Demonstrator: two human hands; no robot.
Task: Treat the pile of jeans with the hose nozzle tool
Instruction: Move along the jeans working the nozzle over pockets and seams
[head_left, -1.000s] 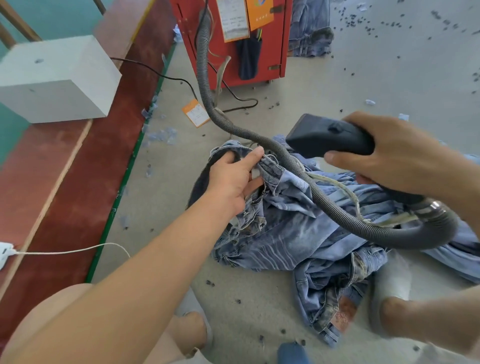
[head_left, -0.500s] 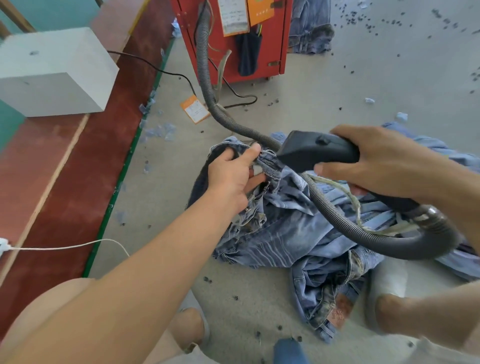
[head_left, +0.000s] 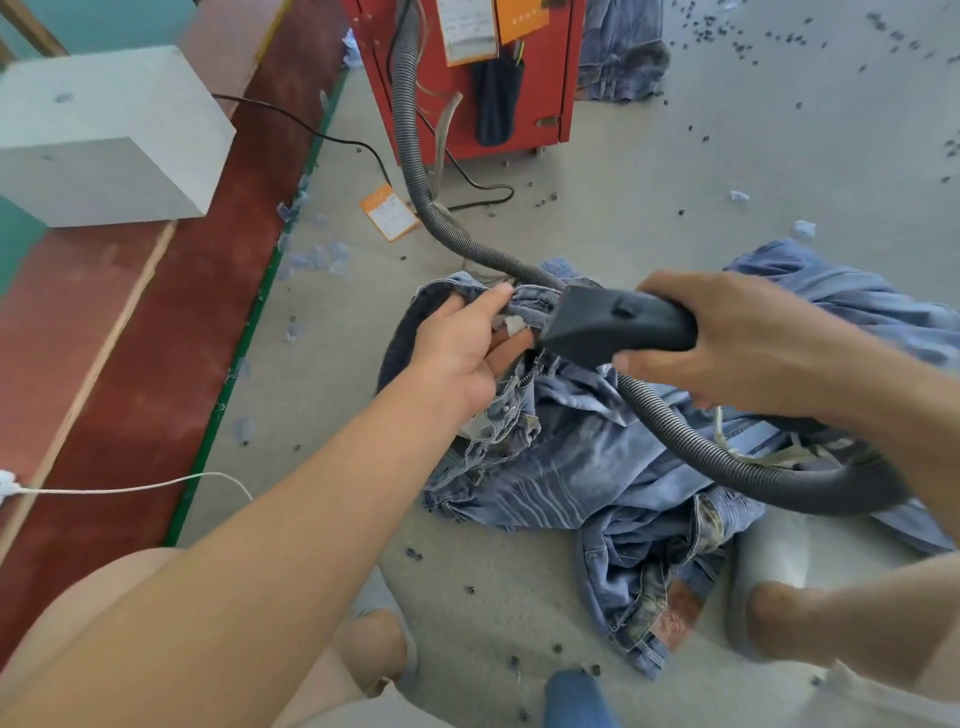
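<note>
Jeans pile (head_left: 587, 467): heaped on the grey concrete floor (head_left: 675, 208), between the person's two feet, crumpled, washed blue.
Left hand (head_left: 462, 353): fingers curled, pinching the waistband at the pile's far edge — thumb on top, a small white tag showing between the fingers.
Right hand (head_left: 743, 338): wrapped round the dark nozzle tool (head_left: 613, 327), whose wide mouth touches the waistband just beside the left fingers.
Hose (head_left: 415, 171): ribbed grey, running from the red cabinet (head_left: 467, 78) beyond the pile, passing under the nozzle, then looping over the denim and under the right forearm — it crosses much of the pile.
Other things: an orange card (head_left: 389, 210) on the floor beyond the pile, near the cabinet; more denim (head_left: 623, 52) behind the cabinet; a white block (head_left: 104, 135) and a white cable (head_left: 140, 487) on the red-brown platform (head_left: 156, 338) left of the pile.
Floor: strewn with small dark bits and blue scraps.
Writing: papers hang on the cabinet; their print is too small to read.
</note>
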